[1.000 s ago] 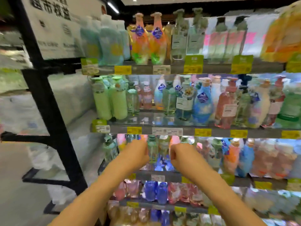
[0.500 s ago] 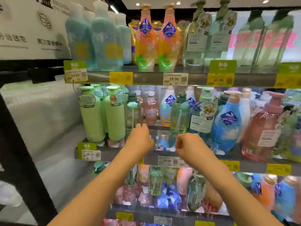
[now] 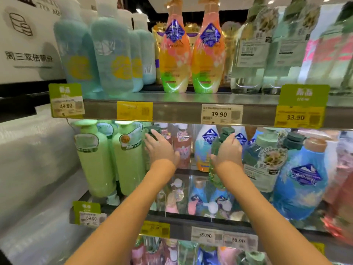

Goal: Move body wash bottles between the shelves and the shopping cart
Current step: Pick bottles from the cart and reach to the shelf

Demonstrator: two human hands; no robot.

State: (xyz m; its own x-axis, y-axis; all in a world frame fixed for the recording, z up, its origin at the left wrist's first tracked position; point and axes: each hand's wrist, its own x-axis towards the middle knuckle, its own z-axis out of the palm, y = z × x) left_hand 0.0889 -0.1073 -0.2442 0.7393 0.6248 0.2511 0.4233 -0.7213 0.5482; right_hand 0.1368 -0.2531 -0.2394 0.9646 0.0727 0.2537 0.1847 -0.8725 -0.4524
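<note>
While both arms reach into the middle shelf (image 3: 191, 220), the left hand (image 3: 159, 150) lies with straight fingers against a dark-capped clear green bottle (image 3: 148, 159), gripping nothing. The right hand (image 3: 228, 152) curls round a second clear green bottle (image 3: 215, 176), standing between pink and blue ones.

Both hands raised to middle shelf (image 3: 191, 217): left hand (image 3: 160, 150) laid against dark-capped bottle (image 3: 148, 150), right hand (image 3: 229, 152) wrapped round clear green bottle (image 3: 214, 173).
</note>
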